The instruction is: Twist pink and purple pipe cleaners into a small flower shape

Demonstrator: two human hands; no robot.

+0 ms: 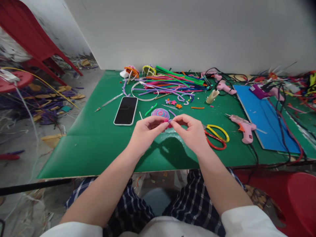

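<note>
My left hand [148, 133] and my right hand [192, 132] meet above the green table, fingertips pinched together. Between them is a small pink and lilac fuzzy pipe-cleaner piece [169, 124], mostly hidden by the fingers, so its shape is unclear. Just behind the fingertips lies a coiled pipe-cleaner disc [160, 113] in pink, purple and blue. A short green pipe-cleaner piece [151, 109] rests to its left. Small pipe-cleaner flowers [173, 102] sit farther back. Scissors [217, 136] with red and yellow handles lie beside my right hand.
A phone [125, 111] lies on the left of the green table [93, 144]. Behind is a pile of pipe cleaners [172, 82] with a white headband [140, 98]. At right are a pink glue gun [247, 129], a blue board [261, 118] and loose cables.
</note>
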